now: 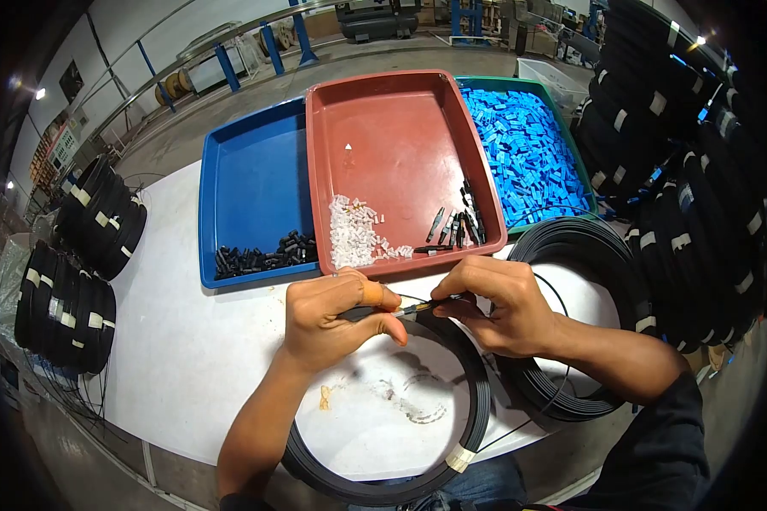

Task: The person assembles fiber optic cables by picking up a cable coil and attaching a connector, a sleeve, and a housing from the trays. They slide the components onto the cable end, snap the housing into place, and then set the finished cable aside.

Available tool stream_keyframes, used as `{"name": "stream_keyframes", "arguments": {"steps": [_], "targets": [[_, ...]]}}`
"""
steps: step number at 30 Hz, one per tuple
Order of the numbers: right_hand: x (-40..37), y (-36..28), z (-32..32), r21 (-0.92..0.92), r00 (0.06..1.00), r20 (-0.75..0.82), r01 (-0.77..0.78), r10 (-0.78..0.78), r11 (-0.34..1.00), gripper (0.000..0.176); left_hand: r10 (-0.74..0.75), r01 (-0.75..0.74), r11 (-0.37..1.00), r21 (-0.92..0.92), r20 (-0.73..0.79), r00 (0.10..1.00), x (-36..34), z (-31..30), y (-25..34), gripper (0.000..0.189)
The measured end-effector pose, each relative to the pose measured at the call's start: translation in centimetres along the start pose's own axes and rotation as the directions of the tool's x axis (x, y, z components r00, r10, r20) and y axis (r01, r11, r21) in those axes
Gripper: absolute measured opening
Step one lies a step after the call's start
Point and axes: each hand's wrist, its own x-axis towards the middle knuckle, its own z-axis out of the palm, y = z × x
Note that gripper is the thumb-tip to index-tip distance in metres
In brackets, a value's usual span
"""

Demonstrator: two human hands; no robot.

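My left hand (337,313) and my right hand (504,307) meet above a coil of black cable (477,409) that has a pale tape band (460,458). Between them is a small connector piece (413,308), partly white or clear and partly dark. The left thumb and index finger, with a tan bandage on the index, are at its left end. My right fingers pinch the dark end of the cable piece. Fine details between the fingertips are too small to tell.
A red tray (383,89) holds white pieces (352,234) and black connectors (471,213). On its left, a blue tray (256,145) holds black parts (264,255); a green tray (584,175) holds blue parts (524,153). Cable coils (571,404) lie right, with stacks (68,307) left and right.
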Motion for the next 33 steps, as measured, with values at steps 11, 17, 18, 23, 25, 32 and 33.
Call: {"name": "stream_keyframes", "arguments": {"steps": [11, 17, 18, 23, 25, 32, 33], "targets": [[-0.09, -0.27, 0.16, -0.059, 1.0, 0.0, 0.005, -0.005, 0.998, 0.018, -0.025, 0.025, 1.0, 0.014, 0.03, 0.999, -0.13, 0.12, -0.05, 0.033], [0.04, -0.6, 0.0, -0.067, 1.0, 0.005, 0.0, 0.0, 0.998, 0.02, -0.031, 0.03, 0.999, 0.009, 0.036, 0.999, -0.05, 0.09, 0.16, 0.032], [0.05, -0.55, 0.03, -0.068, 1.0, 0.004, 0.001, 0.0, 0.998, 0.02, -0.03, 0.03, 1.0, 0.009, 0.036, 0.999, -0.04, 0.07, 0.24, 0.032], [0.15, -0.66, 0.01, -0.087, 0.999, 0.009, 0.034, -0.034, 0.996, 0.029, 0.062, -0.063, 0.998, 0.014, 0.074, 0.995, 0.29, 0.09, 0.39, 0.031], [0.32, -0.79, -0.27, -0.084, 0.999, 0.019, 0.033, -0.031, 0.996, 0.029, 0.041, -0.042, 0.999, 0.023, 0.04, 0.998, 0.06, 0.25, 0.28, 0.032], [0.3, 0.09, 0.22, -0.056, 0.999, 0.006, 0.032, -0.031, 0.998, 0.025, -0.047, 0.048, 0.999, -0.003, 0.135, 0.99, -0.13, 0.17, 0.05, 0.042], [0.36, 0.03, 0.28, -0.055, 0.999, 0.007, 0.033, -0.032, 0.998, 0.025, -0.048, 0.048, 0.999, -0.002, 0.134, 0.99, -0.15, 0.01, 0.08, 0.042]]}}
